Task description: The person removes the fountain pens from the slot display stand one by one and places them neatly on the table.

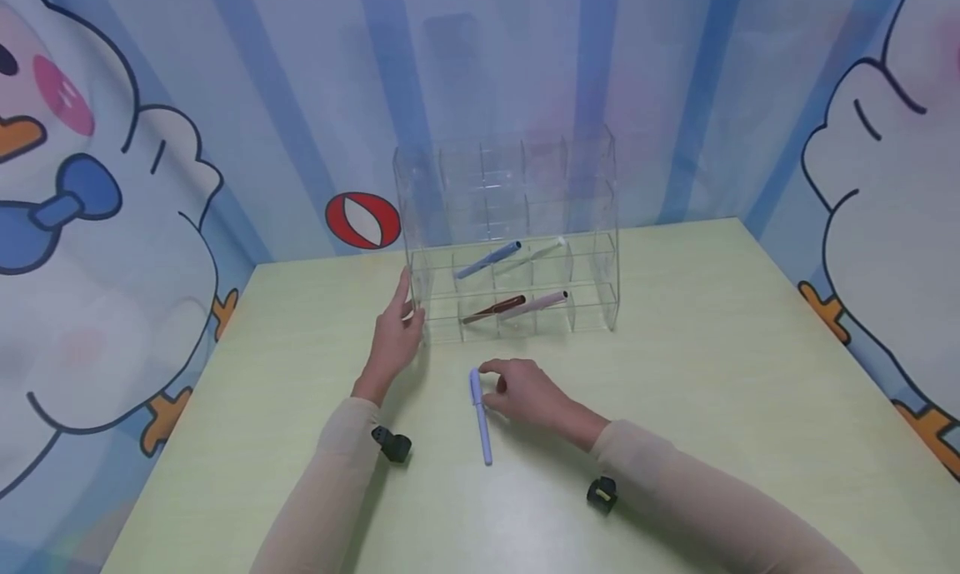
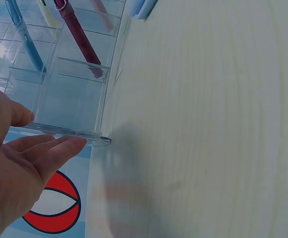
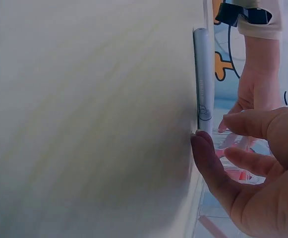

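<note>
The clear rack (image 1: 592, 311) stands upright on the table (image 1: 690, 349). At its left side, the left hand (image 1: 397, 336) pinches the side wall between thumb and fingers, apparently to keep the rack steady. In front of the rack, the lavender pen (image 1: 482, 416) lies flat, capped end nearest the rack. Just right of that end, the right hand (image 1: 528, 395) has its thumb and index finger curved and parted, probably to suit so slim a barrel. The thumb stands clear of the pen; whether the index fingertip touches it cannot be told.

Inside the rack, pens lean rightward, likely because its compartments are wider than they are. There are five pens: one before the rack and four within it, a blue pen (image 1: 487, 260) and a pale pen (image 1: 536, 255) behind, a dark red pen (image 1: 495, 309) and a pink pen (image 1: 534, 305) in front.
</note>
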`<state>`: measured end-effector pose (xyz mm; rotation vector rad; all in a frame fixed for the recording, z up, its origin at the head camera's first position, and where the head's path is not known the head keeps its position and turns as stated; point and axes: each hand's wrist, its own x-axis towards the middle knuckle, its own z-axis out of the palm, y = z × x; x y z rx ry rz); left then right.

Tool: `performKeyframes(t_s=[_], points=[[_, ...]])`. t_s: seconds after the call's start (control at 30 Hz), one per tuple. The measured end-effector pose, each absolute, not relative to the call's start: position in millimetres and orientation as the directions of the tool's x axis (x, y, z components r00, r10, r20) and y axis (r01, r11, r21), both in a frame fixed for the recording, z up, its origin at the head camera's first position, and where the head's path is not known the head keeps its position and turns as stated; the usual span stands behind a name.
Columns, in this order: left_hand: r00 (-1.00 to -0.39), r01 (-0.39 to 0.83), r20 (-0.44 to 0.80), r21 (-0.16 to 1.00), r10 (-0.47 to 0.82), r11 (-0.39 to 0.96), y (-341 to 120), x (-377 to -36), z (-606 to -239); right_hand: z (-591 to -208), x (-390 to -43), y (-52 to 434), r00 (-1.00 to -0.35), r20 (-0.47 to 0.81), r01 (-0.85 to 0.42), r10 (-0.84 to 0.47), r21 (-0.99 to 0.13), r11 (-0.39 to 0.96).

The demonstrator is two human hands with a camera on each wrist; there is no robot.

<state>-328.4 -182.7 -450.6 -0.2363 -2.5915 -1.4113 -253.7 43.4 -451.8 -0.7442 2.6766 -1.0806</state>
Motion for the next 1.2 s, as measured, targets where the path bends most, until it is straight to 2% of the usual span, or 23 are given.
performKeyframes(t_s=[0.17,0.3,0.47,0.67,1.2], points=[[-0.967,0.243,0.247,0.815,0.063,0.526,-184,-329,-452,-447,-254,46,-0.884,0.056,-0.371,-0.464,-0.688,0.624],[-0.964,0.255,0.258,0.814,0.070,0.522,-184,-329,-451,-438,-256,52,-0.901,0.126,-0.381,-0.415,-0.686,0.620],[-0.967,0.241,0.244,0.811,0.065,0.534,-184,-328,-451,-422,-261,63,-0.914,0.222,-0.386,-0.339,-0.731,0.563],[-0.975,0.210,0.219,0.818,0.048,0.535,-182,-329,-451,-404,-269,81,-0.929,0.276,-0.366,-0.246,-0.784,0.502],[-0.969,0.235,0.238,0.811,0.065,0.536,-183,-328,-449,-379,-289,112,-0.882,0.468,-0.448,-0.066,-0.784,0.431]])
